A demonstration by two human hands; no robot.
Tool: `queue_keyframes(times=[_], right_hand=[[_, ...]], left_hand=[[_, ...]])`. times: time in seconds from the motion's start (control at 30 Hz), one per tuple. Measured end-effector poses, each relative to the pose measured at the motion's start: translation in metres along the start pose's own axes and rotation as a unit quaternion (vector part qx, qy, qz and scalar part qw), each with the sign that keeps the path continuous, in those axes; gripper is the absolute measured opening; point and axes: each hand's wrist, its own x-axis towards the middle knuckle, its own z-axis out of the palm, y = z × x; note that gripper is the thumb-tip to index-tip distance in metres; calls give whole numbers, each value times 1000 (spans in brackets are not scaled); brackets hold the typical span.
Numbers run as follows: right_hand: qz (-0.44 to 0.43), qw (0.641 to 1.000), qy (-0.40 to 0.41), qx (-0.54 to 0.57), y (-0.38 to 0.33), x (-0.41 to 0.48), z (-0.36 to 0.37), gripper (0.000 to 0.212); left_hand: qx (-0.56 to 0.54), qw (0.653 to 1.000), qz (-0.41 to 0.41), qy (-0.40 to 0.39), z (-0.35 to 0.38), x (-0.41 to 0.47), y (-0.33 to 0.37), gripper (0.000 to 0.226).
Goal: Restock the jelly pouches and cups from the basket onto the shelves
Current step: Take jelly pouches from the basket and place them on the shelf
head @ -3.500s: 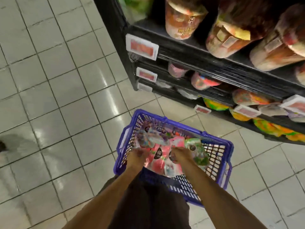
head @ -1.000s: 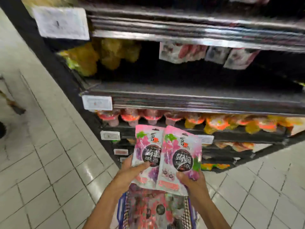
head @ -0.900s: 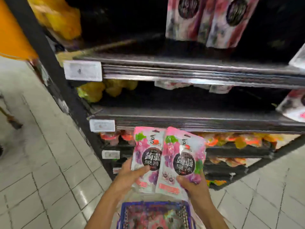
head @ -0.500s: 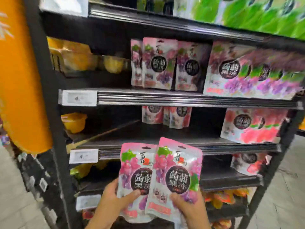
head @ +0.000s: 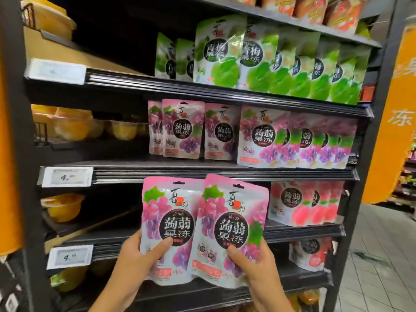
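Two grape jelly pouches are up in front of me, one per hand. The left pouch (head: 171, 230) is in my left hand (head: 132, 260), fingers (head: 161, 247) clamped on its lower left corner with the thumb across the front. The right pouch (head: 231, 230) is gripped the same way by my right hand (head: 254, 264) at its bottom right corner. Its left edge overlaps the left pouch's right edge.

Both are upright and off the shelves. In this view their top edges line up with the front rail of the grape shelf (head: 225, 173). On that shelf, small grape pouches (head: 182, 129) stand set back, with a bare strip of board in front of them. Bigger grape pouches (head: 263, 136) sit right at the lip beside them.

Yellow jelly cups (head: 74, 127) fill the left end, with a dark gap between them and the pouches. Green pouches (head: 218, 52) are one shelf up, peach pouches (head: 292, 203) one shelf down on the right. A price tag (head: 67, 176) hangs on the rail's left end, and an orange pillar (head: 394, 109) stands just right of the rack.
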Motion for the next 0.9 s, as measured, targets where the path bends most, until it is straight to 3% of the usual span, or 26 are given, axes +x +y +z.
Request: queue_keyframes(times=[0.2, 0.6, 0.67, 0.77, 0.8, 0.83, 0.9], right_hand=[[-63, 998, -5, 5, -49, 44, -25, 37], [-117, 990, 58, -58, -104, 155, -34, 33], [-118, 989, 63, -68, -111, 172, -30, 43], [-96, 987, 87, -91, -121, 192, -21, 91], [-97, 987, 92, -91, -122, 198, -18, 98], [-106, 986, 93, -91, -124, 203, -16, 93], [-128, 982, 97, -101, -125, 212, -14, 54]], left_hand=[[2, 999, 47, 3, 30, 29, 23, 48], [-8, 997, 72, -2, 50, 56, 38, 31], [-10, 997, 72, 2, 52, 60, 40, 31], [-6, 997, 72, 0, 54, 64, 41, 29], [-3, 997, 71, -1, 55, 66, 41, 29], [-2, 998, 70, -1, 55, 67, 41, 29], [1, 998, 67, 0, 56, 69, 42, 32]])
